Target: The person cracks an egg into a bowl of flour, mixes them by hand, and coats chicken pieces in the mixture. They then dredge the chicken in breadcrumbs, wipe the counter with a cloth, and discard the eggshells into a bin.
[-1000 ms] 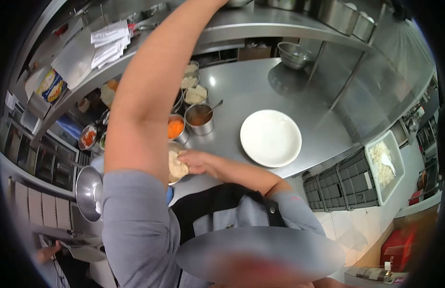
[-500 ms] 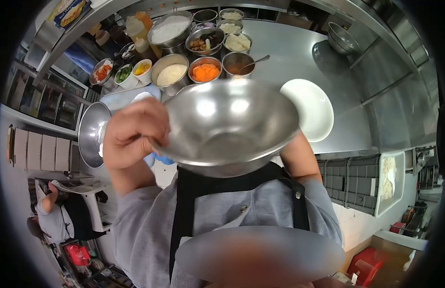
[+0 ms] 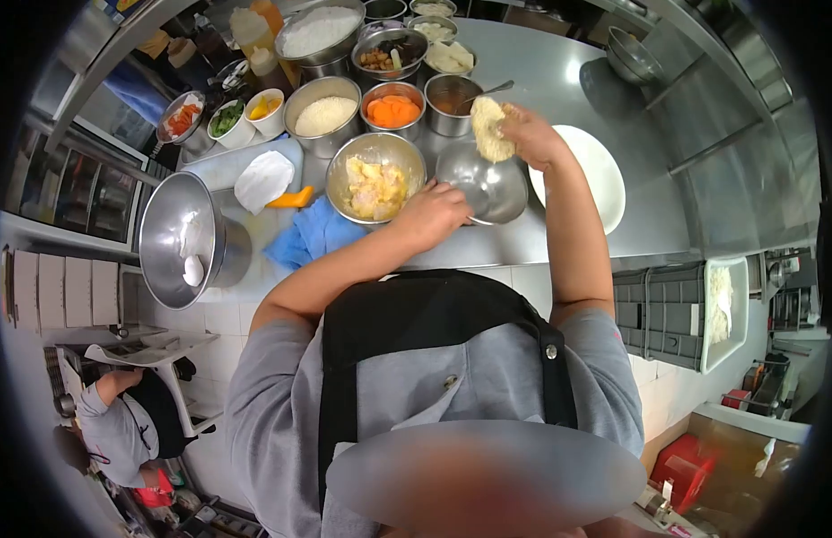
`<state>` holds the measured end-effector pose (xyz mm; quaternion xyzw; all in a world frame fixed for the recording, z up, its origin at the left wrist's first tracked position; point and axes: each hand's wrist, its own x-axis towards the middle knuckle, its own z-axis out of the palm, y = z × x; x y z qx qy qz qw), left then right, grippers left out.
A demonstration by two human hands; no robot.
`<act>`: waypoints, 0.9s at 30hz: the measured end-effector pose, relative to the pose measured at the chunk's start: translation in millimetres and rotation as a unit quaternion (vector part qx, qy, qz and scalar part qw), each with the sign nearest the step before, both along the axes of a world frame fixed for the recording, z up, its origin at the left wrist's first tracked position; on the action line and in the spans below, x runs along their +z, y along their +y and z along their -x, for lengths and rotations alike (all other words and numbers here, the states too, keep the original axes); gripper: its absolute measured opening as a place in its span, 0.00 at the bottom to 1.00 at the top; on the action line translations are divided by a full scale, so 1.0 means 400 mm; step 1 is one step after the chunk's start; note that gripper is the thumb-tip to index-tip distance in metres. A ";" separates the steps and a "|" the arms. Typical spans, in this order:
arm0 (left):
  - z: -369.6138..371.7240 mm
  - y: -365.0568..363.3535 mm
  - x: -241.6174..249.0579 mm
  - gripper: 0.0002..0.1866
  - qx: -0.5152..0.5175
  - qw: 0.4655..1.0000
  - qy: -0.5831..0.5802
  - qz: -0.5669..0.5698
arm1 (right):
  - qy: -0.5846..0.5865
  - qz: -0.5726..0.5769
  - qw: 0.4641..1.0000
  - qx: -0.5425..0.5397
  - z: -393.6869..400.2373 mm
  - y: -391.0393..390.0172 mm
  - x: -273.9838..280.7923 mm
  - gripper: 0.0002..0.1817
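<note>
My right hand [image 3: 532, 136] grips a pale, crumb-coated piece [image 3: 492, 129] above the far side of a steel bowl [image 3: 487, 184] whose visible inside is bare. The fingers of my left hand [image 3: 438, 213] are closed on the near left rim of that same bowl. Just left of it stands a steel bowl [image 3: 333, 184] with yellowish, wet-looking pieces [image 3: 376, 186] inside. To the right, partly behind my right forearm, lies a white oval dish [image 3: 602, 184]. Behind the bowls are a pot of pale crumbs [image 3: 324, 115] and a bowl of orange slices [image 3: 392, 111].
A large steel bowl [image 3: 165, 233] stands at the left, near a blue cloth [image 3: 317, 233] and a scraper with an orange handle [image 3: 290, 198]. Sauce bottles [image 3: 252, 31] are at the back left. A co-worker [image 3: 120, 421] is at the lower left.
The steel bowl that was held up before my chest now rests on the counter. My right hand has come into view with the coated piece. The bowl of yellowish pieces is now visible.
</note>
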<state>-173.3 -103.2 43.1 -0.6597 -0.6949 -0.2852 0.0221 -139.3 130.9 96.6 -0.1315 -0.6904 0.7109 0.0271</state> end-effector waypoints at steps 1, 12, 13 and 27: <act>0.000 0.007 -0.012 0.05 0.012 1.000 0.019 -0.004 | -0.024 -0.072 0.997 0.001 -0.003 -0.006 -0.024 0.20; -0.013 -0.018 -0.008 0.14 0.062 0.995 0.025 -0.078 | -0.165 -0.542 0.824 0.029 -0.005 -0.139 -0.140 0.21; -0.005 -0.038 0.002 0.15 0.042 0.995 -0.006 -0.092 | -0.171 -0.544 0.820 0.040 -0.004 -0.144 -0.133 0.20; 0.105 -0.354 -0.070 0.27 0.374 0.799 -0.438 -0.173 | -0.147 -0.563 0.813 0.001 0.002 -0.171 -0.134 0.15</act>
